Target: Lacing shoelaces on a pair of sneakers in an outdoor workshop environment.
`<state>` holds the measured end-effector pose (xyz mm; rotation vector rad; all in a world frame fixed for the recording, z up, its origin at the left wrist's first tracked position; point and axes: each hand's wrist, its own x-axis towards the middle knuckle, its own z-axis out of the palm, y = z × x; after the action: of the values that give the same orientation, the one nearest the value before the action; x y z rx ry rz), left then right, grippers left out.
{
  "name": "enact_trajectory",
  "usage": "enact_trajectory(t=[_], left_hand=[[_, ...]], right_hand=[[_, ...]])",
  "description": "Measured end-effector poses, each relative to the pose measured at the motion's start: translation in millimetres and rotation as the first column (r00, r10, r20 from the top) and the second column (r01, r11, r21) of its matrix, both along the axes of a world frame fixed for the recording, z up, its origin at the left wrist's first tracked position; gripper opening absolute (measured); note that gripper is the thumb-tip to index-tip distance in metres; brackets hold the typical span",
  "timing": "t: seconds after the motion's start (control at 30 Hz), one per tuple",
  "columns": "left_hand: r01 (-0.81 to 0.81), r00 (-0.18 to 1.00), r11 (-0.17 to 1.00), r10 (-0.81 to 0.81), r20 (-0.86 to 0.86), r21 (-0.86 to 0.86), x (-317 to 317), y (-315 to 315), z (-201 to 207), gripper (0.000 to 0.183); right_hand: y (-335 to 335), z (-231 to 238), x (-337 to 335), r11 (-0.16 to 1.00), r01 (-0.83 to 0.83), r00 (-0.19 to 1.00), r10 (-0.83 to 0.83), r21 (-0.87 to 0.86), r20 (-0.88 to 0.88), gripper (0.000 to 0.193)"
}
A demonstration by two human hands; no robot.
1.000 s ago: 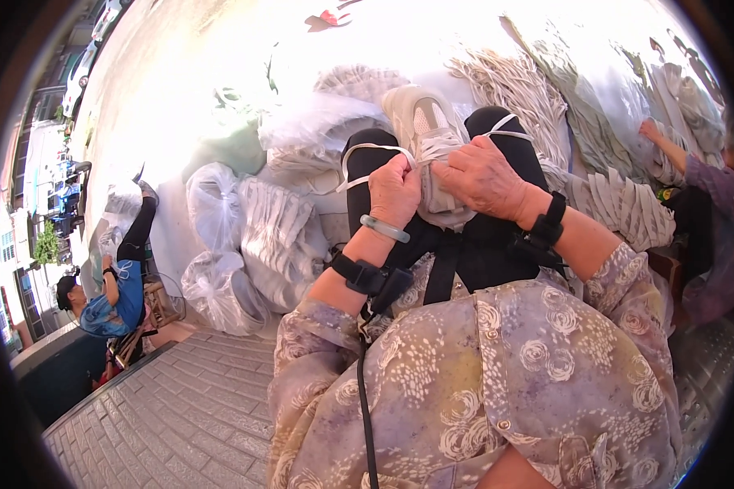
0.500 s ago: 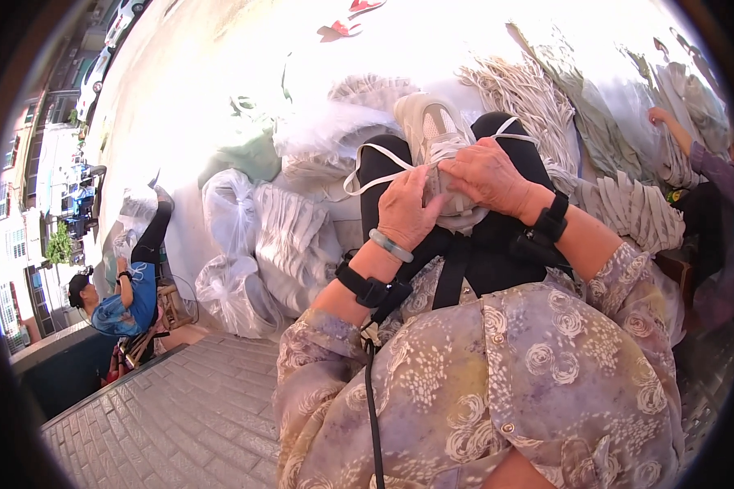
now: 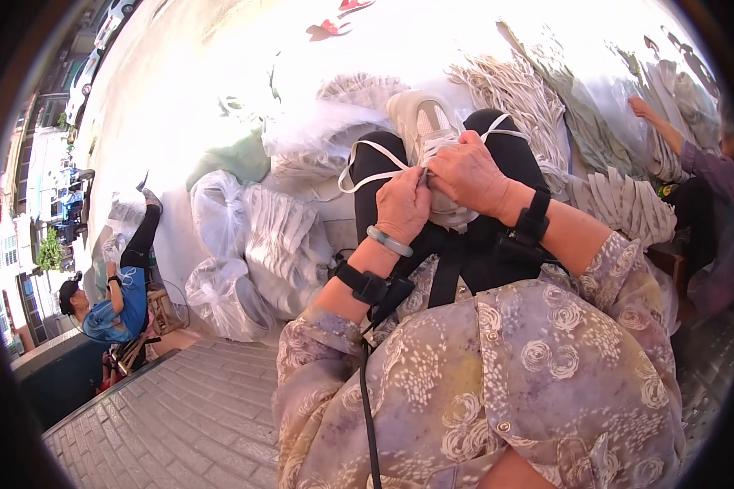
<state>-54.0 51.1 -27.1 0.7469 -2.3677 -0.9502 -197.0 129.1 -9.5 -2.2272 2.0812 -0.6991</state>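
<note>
A beige-white sneaker (image 3: 413,107) rests between my knees, its toe pointing away from me. White shoelace (image 3: 365,179) threads its upper and hangs in loops over both knees. At the laced part, my left hand (image 3: 401,208) is closed, thumb and forefinger pinched on the lace. Right beside it, my right hand (image 3: 471,178) is closed as well, its fingertips at the lace and touching the left fingertips. Both hands cover the tongue and much of the shoe's near half; the exact bit of lace between the fingers is hidden.
Bundles of pale shoe parts (image 3: 281,244) and clear plastic bags (image 3: 220,212) lie to the left. A heap of white laces (image 3: 518,102) and stacked pale strips (image 3: 628,208) lie to the right. One person (image 3: 118,306) sits far left; another person's arm (image 3: 661,126) reaches in at right.
My left fingers have closed from a spread pose into a pinch, and my right fingers have drawn in beside them. The view has shifted slightly.
</note>
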Motion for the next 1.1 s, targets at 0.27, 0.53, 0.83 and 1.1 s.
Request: enact_trajectory(t=[0.27, 0.53, 0.83, 1.1], left_hand=[[0.061, 0.994, 0.983, -0.076, 0.082, 0.173, 1.1, -8.6, 3.4, 0.025], [0.024, 0.987, 0.999, -0.02, 0.159, -0.026, 11.3, 8.5, 3.2, 0.028], [0.05, 0.998, 0.993, -0.053, -0.023, -0.11, 6.8, 6.7, 4.6, 0.018], [-0.205, 0.975, 0.978, 0.208, 0.078, -0.039, 1.0, -22.0, -6.5, 0.008]], right_hand=[[-12.8, 8.8, 8.4, 0.984, -0.062, 0.945, 0.112, 0.169, -0.308, 0.006], [96.7, 34.9, -46.6, 1.0, 0.005, 0.999, -0.007, -0.03, -0.048, 0.013], [275.9, -23.2, -108.7, 0.752, 0.579, 0.781, -0.622, 0.315, 0.051, 0.01], [181.0, 2.6, -82.0, 0.934, 0.318, 0.943, -0.329, 0.161, 0.05, 0.007]])
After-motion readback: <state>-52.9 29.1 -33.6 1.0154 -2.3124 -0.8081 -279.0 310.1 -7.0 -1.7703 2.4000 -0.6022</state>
